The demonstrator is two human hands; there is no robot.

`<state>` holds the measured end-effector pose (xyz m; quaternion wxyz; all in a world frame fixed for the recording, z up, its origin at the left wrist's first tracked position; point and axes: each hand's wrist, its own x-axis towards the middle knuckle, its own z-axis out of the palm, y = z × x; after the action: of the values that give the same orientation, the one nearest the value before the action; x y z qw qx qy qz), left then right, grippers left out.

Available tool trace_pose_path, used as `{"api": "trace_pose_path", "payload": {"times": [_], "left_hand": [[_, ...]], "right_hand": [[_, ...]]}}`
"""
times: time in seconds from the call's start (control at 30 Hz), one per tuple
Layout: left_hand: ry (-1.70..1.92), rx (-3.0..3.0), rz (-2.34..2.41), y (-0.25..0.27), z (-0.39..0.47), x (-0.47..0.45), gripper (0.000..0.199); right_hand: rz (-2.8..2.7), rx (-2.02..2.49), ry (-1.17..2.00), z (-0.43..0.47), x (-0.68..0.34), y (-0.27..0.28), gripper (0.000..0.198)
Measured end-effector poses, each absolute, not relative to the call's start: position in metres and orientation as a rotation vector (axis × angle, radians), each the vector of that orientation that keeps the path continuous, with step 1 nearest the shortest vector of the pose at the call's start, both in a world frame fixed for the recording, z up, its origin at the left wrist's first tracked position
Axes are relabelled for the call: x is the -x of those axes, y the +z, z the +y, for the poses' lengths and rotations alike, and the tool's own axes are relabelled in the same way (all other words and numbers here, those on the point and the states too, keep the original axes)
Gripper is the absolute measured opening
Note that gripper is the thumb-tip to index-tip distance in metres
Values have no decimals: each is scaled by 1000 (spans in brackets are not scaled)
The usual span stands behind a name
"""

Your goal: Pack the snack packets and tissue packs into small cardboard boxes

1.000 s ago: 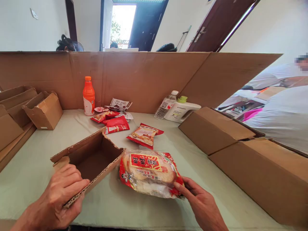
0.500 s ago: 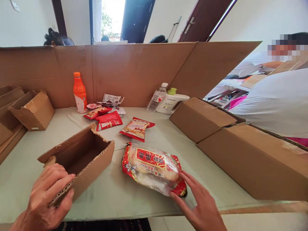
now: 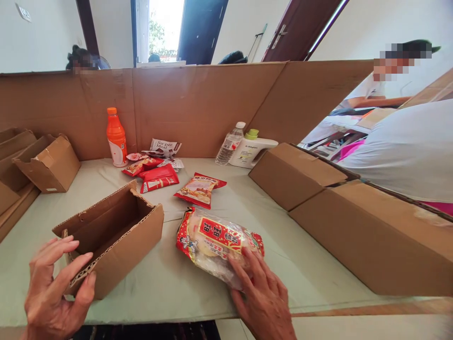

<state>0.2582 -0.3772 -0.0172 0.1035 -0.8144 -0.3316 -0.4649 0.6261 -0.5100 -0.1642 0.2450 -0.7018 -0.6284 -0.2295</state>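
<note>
My left hand point(image 3: 58, 288) is at the near left end of an open cardboard box point(image 3: 123, 255). Its fingers are spread and curved around the box's edge, with the thumb by the outer wall; whether they touch the cardboard is hard to tell. My right hand point(image 3: 264, 293) lies over the near right part of a clear and red bag of rice crackers point(image 3: 215, 245), fingers apart on top and the thumb at its near edge. Beyond the bag lies a smaller red snack packet point(image 3: 198, 189).
Several packets point(image 3: 159, 177) are piled behind the box, beside an orange bottle point(image 3: 116, 137). A clear bottle point(image 3: 230, 144) and a white jug point(image 3: 251, 151) stand at the back. Cardboard boxes point(image 3: 375, 236) line the right; others point(image 3: 56, 160) stand left. Two people are beyond the cardboard wall point(image 3: 198, 108).
My right hand has moved left from the bag's right end onto its top. My left hand has loosened from the box edge, its fingers lifting and spreading. The box has shifted slightly left.
</note>
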Motion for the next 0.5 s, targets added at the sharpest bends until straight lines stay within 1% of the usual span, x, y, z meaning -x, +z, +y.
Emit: {"api": "trace_pose_path", "payload": {"times": [0.13,0.27,0.37,0.5], "left_hand": [[-1416,2381,-1068,-24,-387,-257,28],[-1458,2375,-1136,-35,-393,-253,29],[-1527,2349,-1211,-43,-395,-254,29],[-1625,2376,-1249,-47,-400,-260,31]], "right_hand": [[-1678,1870,-613,-502,-624,-166,45],[-1616,1803,-522,-501,-635,-163,36],[-1507,1750,-389,-502,-645,-158,30],[-1299,1747,-154,-500,-649,-142,32]]}}
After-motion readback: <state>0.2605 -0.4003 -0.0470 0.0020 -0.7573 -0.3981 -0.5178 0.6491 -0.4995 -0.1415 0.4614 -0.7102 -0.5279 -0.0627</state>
